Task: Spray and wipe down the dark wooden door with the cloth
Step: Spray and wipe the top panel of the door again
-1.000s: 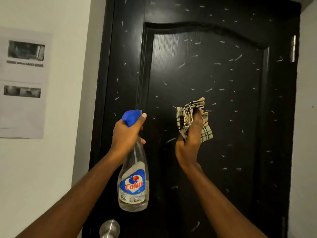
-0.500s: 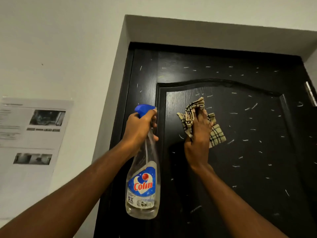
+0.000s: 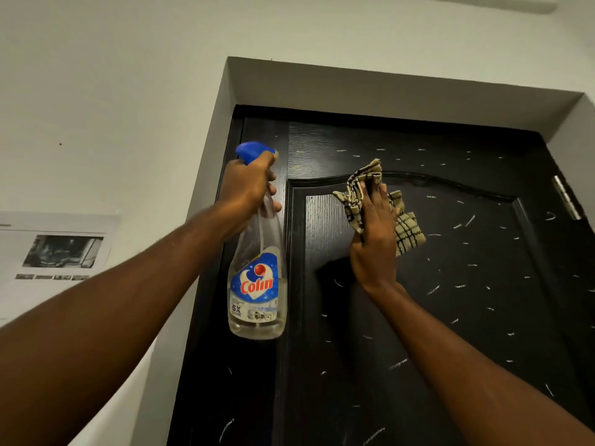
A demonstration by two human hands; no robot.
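The dark wooden door fills the right half of the view, flecked with many small white marks. My right hand presses a beige checked cloth flat against the upper left corner of the door's raised panel, just under its arched edge. My left hand grips the neck of a clear spray bottle with a blue trigger head and a blue "Colin" label. The bottle hangs upright in front of the door's left stile.
A white wall surrounds the recessed door frame. A printed paper sheet is stuck on the wall at the left. A metal hinge shows on the door's right edge.
My view has tilted upward, and the door's top and frame came into sight. My right hand moved the cloth up the panel toward its arched top. The bottle rose along with it.
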